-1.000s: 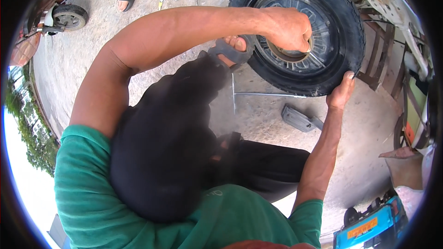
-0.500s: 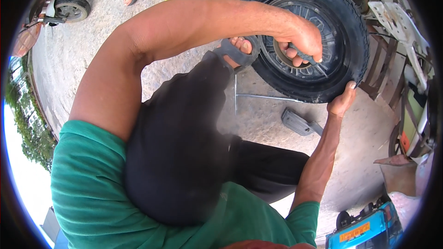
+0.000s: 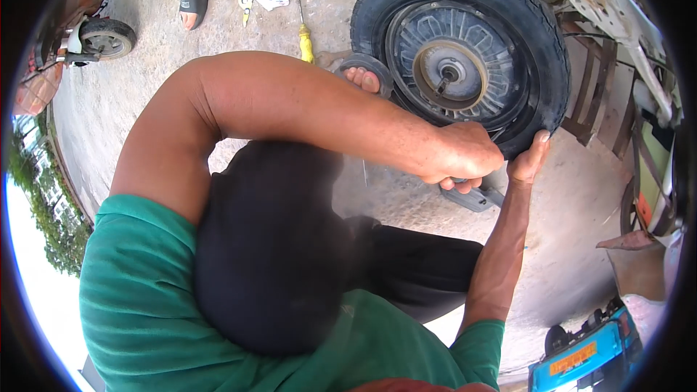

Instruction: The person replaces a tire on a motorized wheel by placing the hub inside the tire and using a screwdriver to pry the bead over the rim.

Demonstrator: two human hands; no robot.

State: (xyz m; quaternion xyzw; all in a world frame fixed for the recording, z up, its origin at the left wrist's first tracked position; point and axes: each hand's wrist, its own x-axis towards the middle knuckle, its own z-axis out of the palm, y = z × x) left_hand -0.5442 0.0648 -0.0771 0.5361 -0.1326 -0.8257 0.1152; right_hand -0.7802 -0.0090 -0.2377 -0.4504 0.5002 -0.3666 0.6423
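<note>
A black tyre (image 3: pixel 370 22) lies around a dark wheel hub (image 3: pixel 501 43) with a rusty ring and an axle stub at its middle. My left hand (image 3: pixel 468 152) is a fist over the tyre's near edge, closed around a tyre lever (image 3: pixel 457 180). Only a bit of its grey handle shows between the fingers, and its tip is hidden at the rim. At the tyre's near right side, my right hand (image 3: pixel 530 158) grips the outer tread, thumb on top and the other fingers mostly out of sight.
My sandalled foot (image 3: pixel 367 76) touches the tyre's left side. A yellow-handled screwdriver (image 3: pixel 306 43) lies beyond it. Another person's sandalled foot (image 3: pixel 194 0) is at the far left. A grey pedal-like part (image 3: pixel 472 199) lies below my left hand; a slatted metal frame (image 3: pixel 595 94) is at right.
My left hand has come from over the hub toward me, swinging the lever's handle past the near tyre edge. The tyre has shifted slightly left; my right hand keeps its hold.
</note>
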